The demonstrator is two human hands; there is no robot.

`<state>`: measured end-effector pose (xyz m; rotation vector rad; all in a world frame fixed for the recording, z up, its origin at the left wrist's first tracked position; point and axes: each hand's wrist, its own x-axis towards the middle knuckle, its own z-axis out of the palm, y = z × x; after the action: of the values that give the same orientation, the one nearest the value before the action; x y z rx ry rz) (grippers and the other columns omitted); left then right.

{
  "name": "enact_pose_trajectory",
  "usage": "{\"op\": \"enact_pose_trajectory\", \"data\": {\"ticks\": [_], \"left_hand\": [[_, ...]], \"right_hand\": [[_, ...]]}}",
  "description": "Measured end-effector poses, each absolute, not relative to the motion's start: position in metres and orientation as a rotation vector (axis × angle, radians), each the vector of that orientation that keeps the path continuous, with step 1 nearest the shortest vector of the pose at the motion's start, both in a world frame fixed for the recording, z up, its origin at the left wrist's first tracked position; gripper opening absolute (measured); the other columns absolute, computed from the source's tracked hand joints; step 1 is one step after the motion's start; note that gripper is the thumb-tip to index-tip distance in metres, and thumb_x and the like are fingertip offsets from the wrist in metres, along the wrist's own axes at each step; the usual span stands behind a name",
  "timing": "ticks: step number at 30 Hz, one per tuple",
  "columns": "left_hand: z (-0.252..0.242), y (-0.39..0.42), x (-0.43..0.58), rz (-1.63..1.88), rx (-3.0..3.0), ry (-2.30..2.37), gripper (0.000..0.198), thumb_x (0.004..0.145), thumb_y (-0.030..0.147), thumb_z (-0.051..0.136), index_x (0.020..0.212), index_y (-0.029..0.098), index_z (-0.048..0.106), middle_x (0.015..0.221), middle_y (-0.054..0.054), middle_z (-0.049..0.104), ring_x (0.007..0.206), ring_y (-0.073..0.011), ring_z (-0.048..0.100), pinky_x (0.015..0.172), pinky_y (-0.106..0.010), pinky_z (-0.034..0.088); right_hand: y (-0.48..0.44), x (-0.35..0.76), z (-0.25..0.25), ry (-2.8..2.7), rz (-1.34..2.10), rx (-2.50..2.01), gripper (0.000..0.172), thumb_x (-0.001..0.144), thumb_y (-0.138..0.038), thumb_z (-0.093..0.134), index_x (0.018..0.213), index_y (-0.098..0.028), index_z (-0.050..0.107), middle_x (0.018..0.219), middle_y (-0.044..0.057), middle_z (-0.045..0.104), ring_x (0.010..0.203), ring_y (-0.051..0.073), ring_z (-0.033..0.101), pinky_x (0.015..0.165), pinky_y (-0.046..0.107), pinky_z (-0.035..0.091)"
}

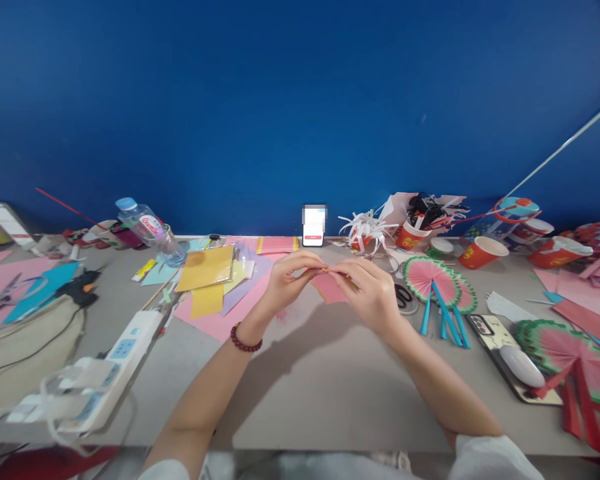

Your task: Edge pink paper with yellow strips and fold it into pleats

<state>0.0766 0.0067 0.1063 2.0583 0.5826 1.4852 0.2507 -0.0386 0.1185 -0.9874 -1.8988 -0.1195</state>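
A small pink paper (pixel 329 289) with a yellowish edge hangs between my hands above the grey table. My left hand (pixel 295 279), with a beaded bracelet below it, pinches the paper's top edge between thumb and fingers. From the other side my right hand (pixel 369 285) pinches the same edge, its fingertips close to those of the left. Part of the paper is hidden behind my right fingers. Beyond the hands a lit phone (pixel 313 227) stands upright against the blue wall.
Yellow sheets (pixel 207 269), a bottle (pixel 147 227) and a power strip (pixel 125 357) lie left. Right are paper fans (pixel 433 280), scissors (pixel 404 297), a red cup (pixel 483 253) and a mouse (pixel 521 365) on a phone. Shredded white paper (pixel 367 229) stands behind.
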Motion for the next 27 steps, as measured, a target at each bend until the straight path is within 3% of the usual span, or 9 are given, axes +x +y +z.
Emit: {"op": "enact_pose_trajectory", "data": {"ticks": [15,20,27], "left_hand": [[0.1046,0.0049,0.0766,1.5,2.089,0.609,0.012,0.087,0.023,0.059,0.082,0.018,0.069,0.082,-0.007,0.069,0.078,-0.0155,0.065,0.072,-0.029,0.053],[0.1035,0.0084,0.0754,1.41,2.087,0.635,0.014,0.085,0.028,0.062,0.093,0.02,0.07,0.09,-0.008,0.07,0.084,-0.0167,0.065,0.076,-0.03,0.052],[0.0999,0.0102,0.0758,1.563,2.201,0.676,0.012,0.087,0.023,0.059,0.084,0.019,0.07,0.08,-0.006,0.069,0.074,-0.0148,0.063,0.068,-0.028,0.05]], "right_hand": [[-0.0402,0.2494,0.1248,-1.884,0.036,-0.977,0.015,0.089,-0.02,0.052,0.083,-0.022,0.065,0.077,0.003,0.069,0.073,0.016,0.063,0.066,0.027,0.05],[-0.0375,0.2511,0.1236,-1.882,0.048,-0.961,0.016,0.089,-0.018,0.049,0.085,-0.022,0.064,0.08,0.004,0.068,0.075,0.016,0.062,0.069,0.028,0.049],[-0.0338,0.2536,0.1245,-1.889,0.106,-1.025,0.009,0.086,-0.02,0.054,0.09,-0.021,0.062,0.084,0.005,0.066,0.08,0.018,0.061,0.072,0.03,0.049]]}}
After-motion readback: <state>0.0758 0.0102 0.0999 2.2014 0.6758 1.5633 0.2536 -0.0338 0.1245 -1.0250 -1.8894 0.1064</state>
